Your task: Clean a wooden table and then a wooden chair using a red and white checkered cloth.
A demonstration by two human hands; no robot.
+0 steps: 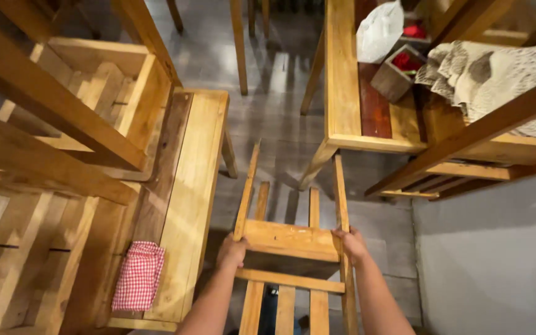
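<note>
— The chair (293,248) both hands grip, what is it made of?

— Bare yellowish wood, slatted, with a dull satin sheen. The bench (187,186) and table (342,74) are the same wood, the table with a dark red plank.

— Anything soft?

— A red-and-white checked cloth (139,276), a beige patterned fabric (497,74), and a white plastic bag (379,28). The floor (268,105) is grey, faintly glossy.

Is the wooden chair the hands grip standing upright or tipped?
Tipped: the wooden chair leans away, its backrest posts gripped by the left hand and right hand.

A light wooden chair (293,242) with a slatted seat and back, tilted above the grey floor (268,105).
</note>
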